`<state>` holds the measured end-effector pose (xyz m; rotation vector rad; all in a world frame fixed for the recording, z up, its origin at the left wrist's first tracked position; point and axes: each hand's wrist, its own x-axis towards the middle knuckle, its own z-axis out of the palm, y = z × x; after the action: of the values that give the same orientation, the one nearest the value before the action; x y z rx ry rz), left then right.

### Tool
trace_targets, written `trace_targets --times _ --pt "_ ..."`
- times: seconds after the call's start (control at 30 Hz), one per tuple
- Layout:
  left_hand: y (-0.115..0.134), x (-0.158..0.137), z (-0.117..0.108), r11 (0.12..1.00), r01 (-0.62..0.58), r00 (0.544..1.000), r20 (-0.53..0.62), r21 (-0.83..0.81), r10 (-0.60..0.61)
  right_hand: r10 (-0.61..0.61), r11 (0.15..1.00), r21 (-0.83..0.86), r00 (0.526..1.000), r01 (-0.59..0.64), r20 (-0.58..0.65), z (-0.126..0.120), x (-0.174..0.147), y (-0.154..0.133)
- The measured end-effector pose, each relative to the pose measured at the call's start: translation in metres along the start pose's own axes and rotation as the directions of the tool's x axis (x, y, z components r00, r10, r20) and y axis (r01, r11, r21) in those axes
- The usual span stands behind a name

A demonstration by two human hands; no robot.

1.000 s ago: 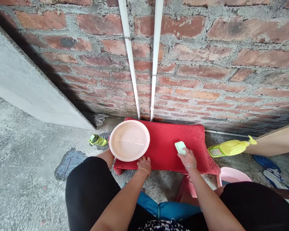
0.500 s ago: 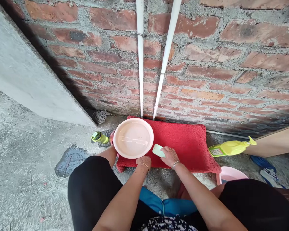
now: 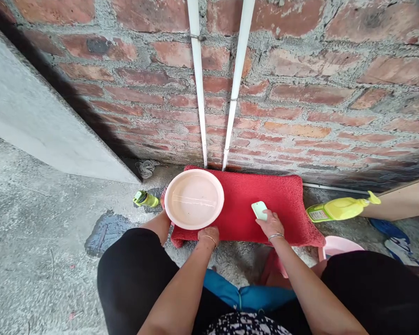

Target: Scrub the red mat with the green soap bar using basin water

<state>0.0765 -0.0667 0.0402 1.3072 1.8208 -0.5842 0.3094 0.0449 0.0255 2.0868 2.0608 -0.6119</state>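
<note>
My left hand (image 3: 208,233) is closed at the near right edge of the cream basin (image 3: 194,200), resting low against the red cloth. Its fingers are partly hidden under the basin's rim, so what they grip cannot be made out. Shallow clear liquid seems to lie in the basin. My right hand (image 3: 273,225) grips a pale green block (image 3: 259,210), flat and round-cornered with a small hole near one end. The block is on or just above the red cloth (image 3: 237,190); its underside is hidden. This cloth covers a low, bench-like surface under the basin.
A yellow pump bottle (image 3: 338,209) leans right of the cloth, near a pink basin (image 3: 335,242). To the left stands a small green bottle (image 3: 145,198) beside a wet patch (image 3: 108,232). The brick wall (image 3: 286,111) and two white pipes (image 3: 199,88) rise behind.
My right hand has slid to the right across the red cloth with the pale green block. My left hand stays by the basin. The view has shifted slightly.
</note>
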Motion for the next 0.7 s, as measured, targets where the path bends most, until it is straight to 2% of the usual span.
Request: trace_targets --times 0.03,0.1,0.23,0.33,0.43,0.5,0.57,0.63,0.7 --pt "0.000 0.002 0.001 1.000 -0.002 1.000 -0.004 0.004 0.002 0.036 0.999 0.032 0.999 -0.036 -0.009 0.001 -0.001 0.005" --pt "0.001 0.005 0.002 1.000 -0.006 1.000 -0.013 0.012 0.007 0.031 0.996 0.085 0.999 -0.029 -0.028 0.005 -0.004 -0.001" --pt "-0.001 0.007 0.005 1.000 -0.015 0.999 -0.034 0.026 0.016 -0.150 0.978 0.141 0.988 0.154 -0.040 0.019 -0.014 -0.060" --pt "-0.004 0.007 0.006 0.999 -0.025 0.998 -0.050 0.036 0.026 -0.282 0.955 0.099 0.959 0.280 0.007 0.028 -0.018 -0.110" --pt "-0.005 0.009 0.007 0.999 -0.029 0.998 -0.060 0.041 0.031 -0.318 0.948 -0.004 0.947 0.318 0.049 0.030 -0.015 -0.130" --pt "-0.006 0.010 0.008 0.998 -0.034 0.997 -0.066 0.045 0.037 -0.296 0.952 -0.070 0.955 0.298 0.033 0.025 -0.010 -0.119" --pt "-0.006 0.011 0.008 0.998 -0.042 0.996 -0.074 0.049 0.045 -0.227 0.969 -0.107 0.974 0.224 -0.021 0.014 -0.004 -0.089" --pt "-0.005 0.012 0.008 0.997 -0.049 0.995 -0.082 0.052 0.053 -0.093 0.991 -0.101 0.992 0.084 -0.086 -0.001 0.002 -0.043" --pt "-0.005 0.013 0.008 0.998 -0.049 0.995 -0.087 0.050 0.053 0.088 0.994 -0.055 0.990 -0.094 -0.107 -0.018 0.007 0.011"
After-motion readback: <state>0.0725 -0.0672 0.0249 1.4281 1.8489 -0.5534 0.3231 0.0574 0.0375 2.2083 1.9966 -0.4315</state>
